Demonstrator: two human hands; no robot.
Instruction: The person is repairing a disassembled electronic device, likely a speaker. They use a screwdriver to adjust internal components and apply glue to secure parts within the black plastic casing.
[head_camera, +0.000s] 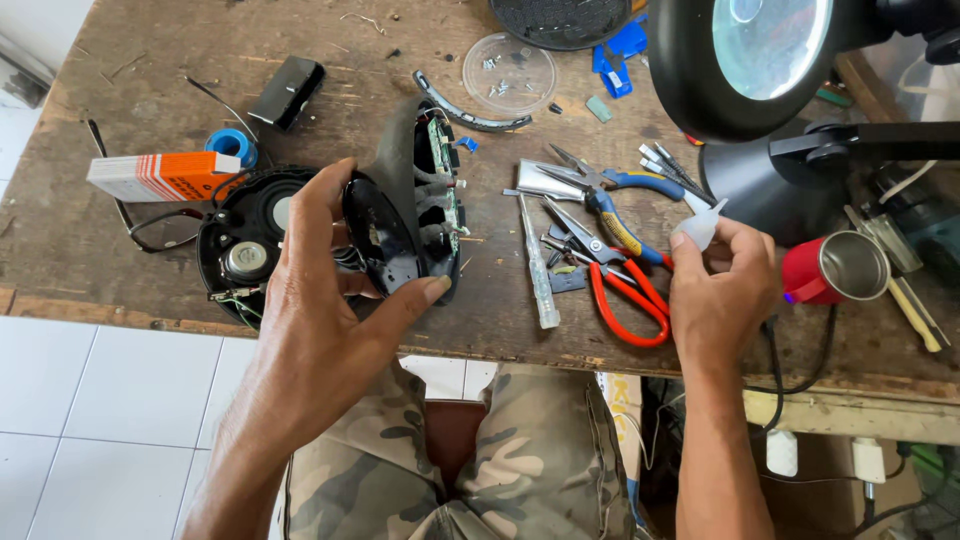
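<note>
Head view, near to far. Left hand: clamped round opened black speaker shell at bench edge; circuit board exposed, wires strainable. Right hand: pinching small white dropper bottle, probably glue; drip risk. Beyond: red-handled cutters, loose screws in clear dish.

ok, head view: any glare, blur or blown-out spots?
Head view: even daylight, sharp across the bench; glare on the magnifier lens; floor tiles near white; left hand on the opened black device and right hand both crisp.
</note>
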